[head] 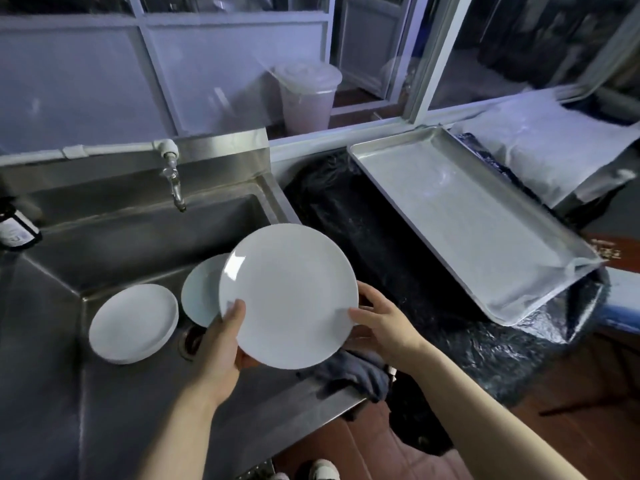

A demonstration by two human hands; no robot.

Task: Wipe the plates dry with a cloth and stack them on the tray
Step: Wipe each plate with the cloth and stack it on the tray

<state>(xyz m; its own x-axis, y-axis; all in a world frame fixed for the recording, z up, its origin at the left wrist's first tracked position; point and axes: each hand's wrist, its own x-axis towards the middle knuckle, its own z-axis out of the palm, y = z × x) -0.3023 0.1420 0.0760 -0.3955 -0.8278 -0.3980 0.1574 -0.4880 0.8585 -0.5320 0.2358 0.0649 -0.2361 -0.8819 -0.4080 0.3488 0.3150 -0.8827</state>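
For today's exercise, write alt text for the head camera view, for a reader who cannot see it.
A person's left hand and right hand hold a white plate tilted over a steel sink containing more plates. A grey cloth lies on the sink's edge; a metal tray holding nothing sits to the right.

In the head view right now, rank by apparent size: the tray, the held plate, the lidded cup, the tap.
1. tray
2. held plate, though it is nearer the camera, which enlarges it
3. lidded cup
4. tap
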